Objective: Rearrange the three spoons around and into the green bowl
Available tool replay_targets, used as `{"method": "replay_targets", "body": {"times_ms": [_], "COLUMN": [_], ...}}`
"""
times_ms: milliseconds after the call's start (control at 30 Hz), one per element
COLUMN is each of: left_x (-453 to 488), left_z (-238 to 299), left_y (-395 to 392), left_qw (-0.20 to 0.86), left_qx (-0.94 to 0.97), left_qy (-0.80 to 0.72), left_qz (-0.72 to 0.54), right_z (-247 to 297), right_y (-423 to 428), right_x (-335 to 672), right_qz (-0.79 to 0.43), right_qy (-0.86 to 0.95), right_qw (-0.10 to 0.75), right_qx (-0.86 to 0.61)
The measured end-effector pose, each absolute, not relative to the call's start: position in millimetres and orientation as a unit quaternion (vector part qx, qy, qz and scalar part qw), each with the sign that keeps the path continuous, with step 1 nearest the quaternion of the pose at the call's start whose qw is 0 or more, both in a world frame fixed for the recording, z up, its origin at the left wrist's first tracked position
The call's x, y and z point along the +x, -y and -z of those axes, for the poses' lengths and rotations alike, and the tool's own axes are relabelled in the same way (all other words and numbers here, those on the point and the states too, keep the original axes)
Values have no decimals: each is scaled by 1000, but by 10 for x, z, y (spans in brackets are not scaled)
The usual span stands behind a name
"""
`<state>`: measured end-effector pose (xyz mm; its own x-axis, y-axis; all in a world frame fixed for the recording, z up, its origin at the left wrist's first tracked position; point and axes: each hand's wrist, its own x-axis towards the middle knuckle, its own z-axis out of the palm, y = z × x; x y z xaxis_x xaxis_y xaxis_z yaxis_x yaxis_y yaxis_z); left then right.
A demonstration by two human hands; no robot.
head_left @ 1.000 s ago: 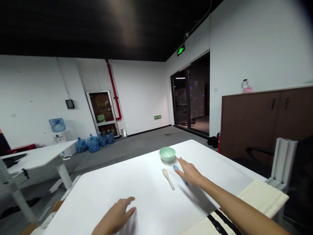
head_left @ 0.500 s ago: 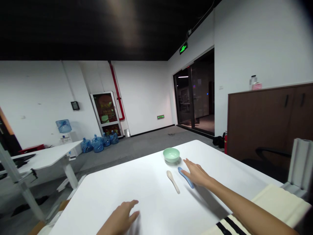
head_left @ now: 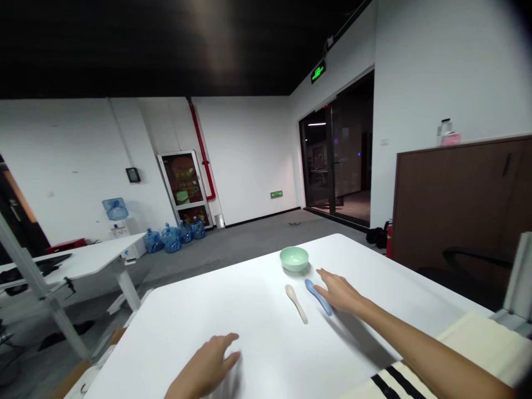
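As the right arm point(head_left: 399, 335) stretches forward, fingers point(head_left: 332, 282) spread

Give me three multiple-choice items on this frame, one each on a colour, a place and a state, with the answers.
1. What colour is the bowl?
A. Red
B. Black
C. Pale green

2. Where does the blue spoon lie?
A. Inside the bowl
B. On the white table, beside the right hand
C. On the floor

3. How is the left hand?
A. Open, holding nothing
B. Gripping the bowl
C. Gripping the blue spoon

1: C, its rim and inside show pale green.
2: B, it lies flat by the right fingers.
3: A, its fingers are spread and empty.
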<state>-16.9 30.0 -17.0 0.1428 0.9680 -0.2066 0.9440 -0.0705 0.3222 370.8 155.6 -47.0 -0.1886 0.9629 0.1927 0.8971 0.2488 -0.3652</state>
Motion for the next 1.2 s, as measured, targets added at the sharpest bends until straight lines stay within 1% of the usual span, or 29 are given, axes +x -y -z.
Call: {"method": "replay_targets", "body": {"times_ms": [167,267,367,500,633,767,833,900,1033,1200], "left_x": [-144,-144,-154,-172,-196,-226,-234,-231,-210,-217], "left_z": [126,123,134,143,147,152,160,172,189,177], "left_y": [-282,-277,-275,-265,-244,-243,-253,-262,-257,-233], "left_qw": [191,189,189,194,194,185,182,182,184,189], "left_qx": [730,732,734,734,733,733,734,737,739,734], "left_qy": [-656,-654,-651,-650,-651,-653,-653,-650,-647,-652], "left_qz": [-23,-27,-28,-25,-34,-38,-38,-38,-36,-35], "right_z": [451,432,382,366,526,709,731,692,483,198], "right_y": [-1516,-1521,-1549,-1605,-1658,-1674,-1666,-1665,-1771,-2128], "right_x": [3677,3607,3460,3161,2903,2804,2804,2822,2885,2975], "right_qz": [-78,-72,-74,-82,-113,-131,-135,-130,-105,-53], "right_qy": [775,772,771,774,770,764,766,771,769,733], "right_qw": [209,200,165,92,28,3,9,34,91,142], "right_qx": [-591,-599,-610,-621,-628,-632,-628,-622,-624,-663]}}
